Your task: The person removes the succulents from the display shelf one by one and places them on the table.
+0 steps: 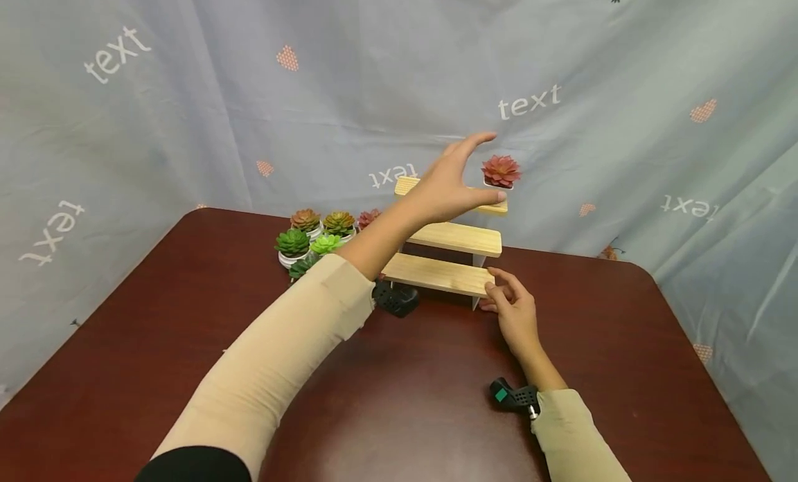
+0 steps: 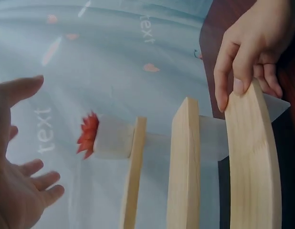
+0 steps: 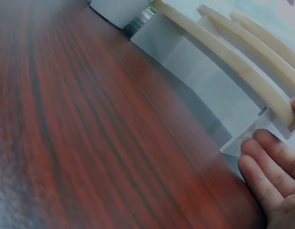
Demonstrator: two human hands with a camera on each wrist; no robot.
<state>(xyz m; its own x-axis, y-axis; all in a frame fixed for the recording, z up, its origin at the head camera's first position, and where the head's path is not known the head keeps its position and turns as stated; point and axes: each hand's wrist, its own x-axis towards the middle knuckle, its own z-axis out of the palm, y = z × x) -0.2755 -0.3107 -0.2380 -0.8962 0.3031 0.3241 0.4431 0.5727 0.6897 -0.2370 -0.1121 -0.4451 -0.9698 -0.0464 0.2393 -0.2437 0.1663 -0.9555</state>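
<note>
A three-step wooden display stand [image 1: 439,274] with pale boards and translucent side supports stands on the table. On the right end of its top board sits a red artificial succulent [image 1: 501,171] in a white pot [image 2: 114,137]. My left hand [image 1: 444,185] is raised beside this plant with thumb and fingers spread; a gap shows between hand and plant in the left wrist view. At the right end of the lowest board, my right hand [image 1: 516,314] grips the stand, thumb on the board and other fingers [image 3: 271,160] against the side support.
Left of the stand, several potted succulents, including a dark green one [image 1: 292,242], a bright green one [image 1: 326,244] and an orange one [image 1: 305,220], cluster on the brown table [image 1: 399,399]. My left forearm partly covers them. A grey-blue printed curtain [image 1: 337,87] hangs behind the table.
</note>
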